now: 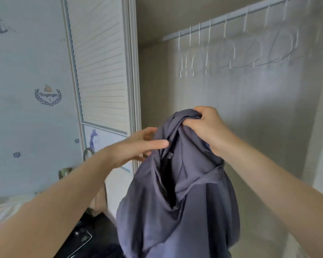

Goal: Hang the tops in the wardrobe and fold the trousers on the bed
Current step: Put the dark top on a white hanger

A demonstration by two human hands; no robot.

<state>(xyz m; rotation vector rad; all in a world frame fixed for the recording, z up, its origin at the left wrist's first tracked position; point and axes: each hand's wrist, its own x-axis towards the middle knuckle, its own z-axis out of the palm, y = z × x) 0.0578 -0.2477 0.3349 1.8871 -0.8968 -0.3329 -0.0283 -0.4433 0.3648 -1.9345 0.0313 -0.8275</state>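
A grey-purple top (185, 202) hangs in front of me, bunched at its upper end, with a small black label near its neck. My right hand (203, 125) grips the bunched fabric at the top and holds the garment up. My left hand (140, 144) reaches in from the left with fingers straight, its thumb and fingertips touching the cloth near the collar. Behind the top stands the open wardrobe, where a rail (231, 17) carries several empty white wire hangers (229, 51).
The white slatted sliding wardrobe door (101, 71) stands at the left of the opening. Dark clothing (90, 237) lies at the bottom left, beside the edge of a bed with pale bedding (0, 209). A wall with nautical prints fills the far left.
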